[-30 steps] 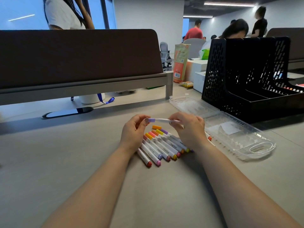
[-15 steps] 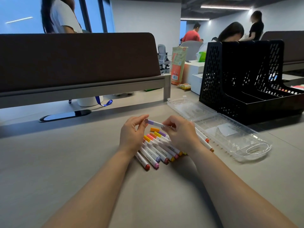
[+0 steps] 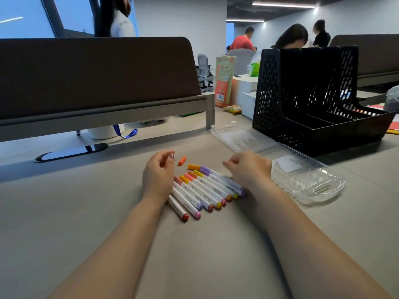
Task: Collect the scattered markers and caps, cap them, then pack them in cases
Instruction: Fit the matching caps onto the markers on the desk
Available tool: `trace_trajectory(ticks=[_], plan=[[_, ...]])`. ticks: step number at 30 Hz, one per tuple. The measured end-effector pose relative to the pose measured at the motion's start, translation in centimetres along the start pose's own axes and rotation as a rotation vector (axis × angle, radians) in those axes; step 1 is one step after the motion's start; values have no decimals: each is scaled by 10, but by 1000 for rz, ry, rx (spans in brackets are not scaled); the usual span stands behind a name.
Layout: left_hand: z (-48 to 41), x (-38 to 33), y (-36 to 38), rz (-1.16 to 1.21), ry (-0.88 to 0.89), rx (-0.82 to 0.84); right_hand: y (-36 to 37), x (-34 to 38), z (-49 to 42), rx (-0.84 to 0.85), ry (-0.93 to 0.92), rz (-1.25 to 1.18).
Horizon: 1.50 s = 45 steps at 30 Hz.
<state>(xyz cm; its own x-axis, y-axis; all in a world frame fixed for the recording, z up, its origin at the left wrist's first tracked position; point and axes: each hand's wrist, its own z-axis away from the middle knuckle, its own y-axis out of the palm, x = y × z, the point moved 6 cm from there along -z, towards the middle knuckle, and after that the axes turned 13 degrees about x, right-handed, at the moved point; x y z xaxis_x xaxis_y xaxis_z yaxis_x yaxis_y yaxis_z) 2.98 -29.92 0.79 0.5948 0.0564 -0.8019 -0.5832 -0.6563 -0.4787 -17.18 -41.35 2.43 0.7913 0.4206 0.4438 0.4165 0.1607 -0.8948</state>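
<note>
A row of several white capped markers lies on the grey desk between my hands, with coloured caps at both ends. The purple-capped marker rests at the far end of the row. A loose orange cap sits just beyond the row, next to a short orange piece. My left hand hovers at the row's left end, fingers loosely curled and holding nothing. My right hand is over the row's right end, empty, and hides part of it. The open clear marker case lies to the right and looks empty.
A black mesh file organizer stands behind the case at the right. A dark desk divider runs across the back, with a cable slot below it. Several people stand or sit beyond the desks.
Both hands held the purple-capped marker above the row. Now it lies in the row and both hands have let go and moved apart.
</note>
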Motion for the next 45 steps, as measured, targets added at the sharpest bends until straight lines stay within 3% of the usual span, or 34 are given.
trace_trajectory(ticks=[3,7,21,33,42,45], plan=[[1,0,0,-4,-8,3,-18,-26,-2,-57,95,-164],[0,0,2,-5,-12,32,-20,-49,-3,21,216,-233],[0,-2,6,-28,-32,78,-16,-29,-3,-25,200,234],[1,-3,7,-36,-26,91,-9,-32,-8,8,222,250],[0,-4,10,-52,-45,132,-7,-18,-3,-20,110,120],[-8,-3,14,-110,-81,188,-10,-16,-2,-45,46,-112]])
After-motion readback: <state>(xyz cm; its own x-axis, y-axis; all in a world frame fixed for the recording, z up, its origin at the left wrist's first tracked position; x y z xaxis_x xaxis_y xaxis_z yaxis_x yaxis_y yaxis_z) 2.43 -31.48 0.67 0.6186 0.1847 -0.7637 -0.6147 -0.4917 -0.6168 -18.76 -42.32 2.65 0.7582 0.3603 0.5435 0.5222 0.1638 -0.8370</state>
